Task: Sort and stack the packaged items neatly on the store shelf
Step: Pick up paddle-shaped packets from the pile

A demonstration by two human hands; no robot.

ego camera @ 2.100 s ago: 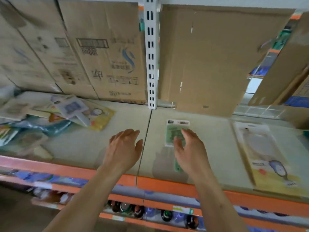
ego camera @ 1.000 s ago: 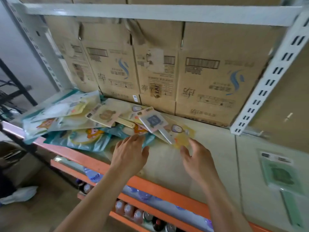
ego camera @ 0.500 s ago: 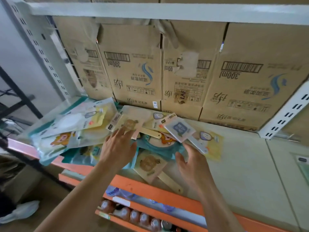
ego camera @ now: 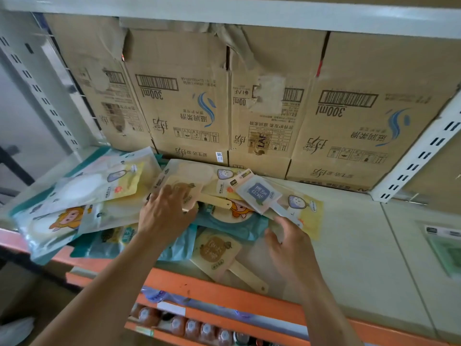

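A loose heap of flat packaged items covers the left part of the shelf board (ego camera: 361, 245). My left hand (ego camera: 167, 213) lies on a beige paddle-shaped pack (ego camera: 185, 189) high in the heap, fingers spread on top and thumb tucked at its lower edge. My right hand (ego camera: 289, 240) hovers with loosely bent fingers at the edge of a teal pack (ego camera: 229, 221), just below the handle of a grey-blue paddle pack (ego camera: 259, 193). A second beige paddle pack (ego camera: 217, 250) lies by the front edge. A yellow pack (ego camera: 309, 208) sits under the grey-blue one.
Cardboard boxes (ego camera: 187, 108) line the back of the shelf. Larger soft packs (ego camera: 74, 191) overhang the left end. A green pack (ego camera: 446, 248) lies alone at the far right, past a white slotted upright (ego camera: 419, 158). Bottles (ego camera: 189, 325) stand below the orange front rail (ego camera: 224, 290).
My view swung left from the lone green pack to the heap. My left hand came down onto the beige paddle pack, and my right hand closed in beside the teal pack.
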